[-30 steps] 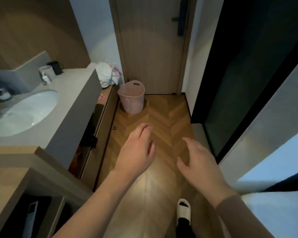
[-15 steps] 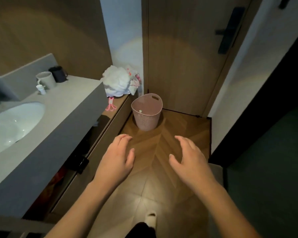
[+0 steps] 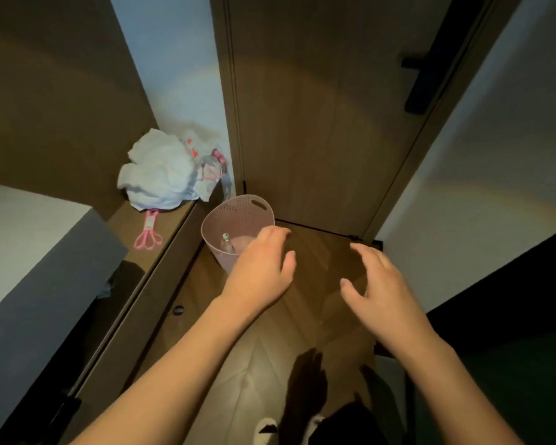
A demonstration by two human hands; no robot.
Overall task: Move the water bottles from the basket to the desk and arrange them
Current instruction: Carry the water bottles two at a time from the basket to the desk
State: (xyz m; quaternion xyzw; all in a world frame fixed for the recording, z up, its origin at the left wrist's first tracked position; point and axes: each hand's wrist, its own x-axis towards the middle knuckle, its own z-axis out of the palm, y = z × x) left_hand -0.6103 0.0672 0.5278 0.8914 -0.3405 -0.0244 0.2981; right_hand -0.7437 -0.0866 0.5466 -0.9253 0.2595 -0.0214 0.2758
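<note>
Pink basket [image 3: 238, 216], one water bottle [image 3: 226, 243] visible inside; my left hand [image 3: 260, 268] and right hand [image 3: 379, 284] both open-fingered, empty, left above basket rim.

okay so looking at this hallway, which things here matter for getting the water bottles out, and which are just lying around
Part of the job: pink basket on the floor, water bottle standing inside it, left hand over its rim, right hand beside it.

Just lying about: white plastic bag, pink scissors, both on the ledge.

Home entryway: wooden door [image 3: 318, 123] with lock handle [image 3: 430, 59], herringbone floor [image 3: 270, 342], vanity counter [image 3: 29, 252].
</note>
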